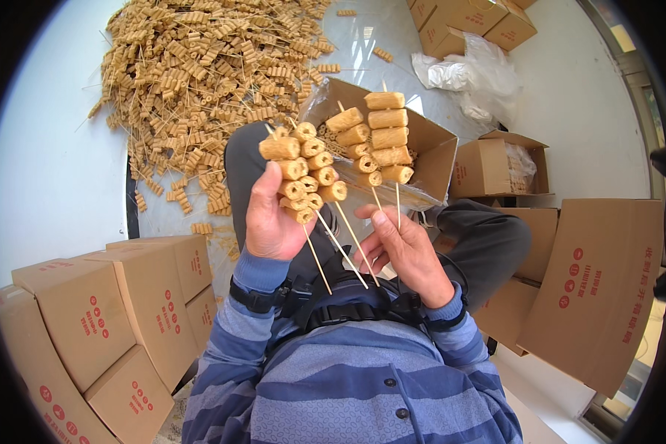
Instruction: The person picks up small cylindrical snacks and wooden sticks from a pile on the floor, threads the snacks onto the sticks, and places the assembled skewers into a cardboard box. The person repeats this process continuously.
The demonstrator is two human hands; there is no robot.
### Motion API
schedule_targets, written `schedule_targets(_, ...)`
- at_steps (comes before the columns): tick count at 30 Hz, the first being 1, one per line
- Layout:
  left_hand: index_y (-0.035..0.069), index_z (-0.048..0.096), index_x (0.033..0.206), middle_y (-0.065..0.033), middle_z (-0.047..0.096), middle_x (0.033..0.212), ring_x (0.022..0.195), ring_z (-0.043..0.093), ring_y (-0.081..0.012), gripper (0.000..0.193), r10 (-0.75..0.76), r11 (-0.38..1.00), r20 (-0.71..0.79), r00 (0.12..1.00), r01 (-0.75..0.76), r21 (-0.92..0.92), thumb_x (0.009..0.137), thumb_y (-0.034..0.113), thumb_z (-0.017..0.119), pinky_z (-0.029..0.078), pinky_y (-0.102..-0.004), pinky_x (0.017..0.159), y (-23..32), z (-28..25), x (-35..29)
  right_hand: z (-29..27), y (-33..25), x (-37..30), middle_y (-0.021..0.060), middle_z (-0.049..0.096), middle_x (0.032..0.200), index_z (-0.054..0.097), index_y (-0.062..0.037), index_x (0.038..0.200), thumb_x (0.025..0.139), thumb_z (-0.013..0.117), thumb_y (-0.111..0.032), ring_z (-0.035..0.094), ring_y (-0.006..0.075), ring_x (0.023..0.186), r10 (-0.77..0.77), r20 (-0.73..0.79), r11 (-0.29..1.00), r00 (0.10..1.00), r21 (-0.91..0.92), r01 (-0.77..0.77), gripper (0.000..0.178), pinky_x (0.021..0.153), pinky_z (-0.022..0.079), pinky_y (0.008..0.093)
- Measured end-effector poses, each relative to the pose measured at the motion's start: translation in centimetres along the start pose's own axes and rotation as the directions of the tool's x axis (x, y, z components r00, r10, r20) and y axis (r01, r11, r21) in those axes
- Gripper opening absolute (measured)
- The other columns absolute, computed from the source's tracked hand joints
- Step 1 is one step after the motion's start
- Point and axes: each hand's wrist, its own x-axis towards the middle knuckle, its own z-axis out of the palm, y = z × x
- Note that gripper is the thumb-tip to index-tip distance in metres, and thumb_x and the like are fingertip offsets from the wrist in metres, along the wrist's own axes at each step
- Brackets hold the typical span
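Note:
My left hand (268,214) is closed around a bunch of skewers (308,166), gripping them by the golden-brown rolled pieces threaded on them. Their bare sticks point down toward my lap. In my right hand (403,250), two more skewers (389,129) are pinched by the lower ends of their sticks, loaded parts up. These two stand side by side, slightly fanned, just right of the left bunch. Behind them, between my knees, an open cardboard box (431,148) with a clear plastic liner holds more skewers, mostly hidden by those in my hands.
A large heap of similar skewers (207,74) covers the floor ahead on the left. Closed cartons (152,296) are stacked at my left. On the right are an open carton (485,166) and a tall cardboard box (596,288). Crumpled plastic bags (473,74) lie beyond.

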Motion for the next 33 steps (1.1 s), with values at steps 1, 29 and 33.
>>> schedule_targets(1,0.001,0.046,0.141,-0.0152,0.059,0.132,0.121,0.059,-0.0335,0.059,-0.028,0.997,0.009,1.0,0.027,0.074,0.101,0.044,0.053,0.047,-0.0486,0.106,0.1,0.0,0.1,0.0,-0.1,-0.1,0.0074,0.069,0.075,0.055,-0.0031,0.131,0.11,0.039,-0.038,0.065,0.0119,0.06,0.017,0.047,1.0,0.999,-0.013,-0.016,0.044,0.053,0.05,0.0211)
schedule_targets(29,-0.003,0.036,0.149,-0.0251,0.053,0.139,0.124,0.055,-0.0407,0.086,-0.028,0.995,0.038,0.999,0.031,-0.091,0.09,0.056,0.056,0.045,-0.0531,0.106,-0.6,-1.1,0.7,-0.7,-0.3,0.4,-0.0013,0.045,0.061,0.06,-0.0024,0.108,0.11,0.039,-0.042,0.045,0.0078,0.056,0.005,0.048,0.965,0.999,-0.261,0.007,0.044,0.053,0.04,0.0263)
schedule_targets(33,-0.003,0.036,0.15,-0.0238,0.051,0.142,0.127,0.054,-0.039,0.087,-0.007,0.996,0.081,0.997,0.014,-0.088,0.09,0.058,0.055,0.042,-0.0541,0.109,-0.8,-1.3,0.7,-0.6,-0.2,0.2,-0.002,0.045,0.064,0.061,-0.0031,0.108,0.109,0.04,-0.044,0.044,0.0077,0.058,0.069,0.12,0.965,0.99,-0.261,-0.036,0.046,0.054,0.04,0.0268)
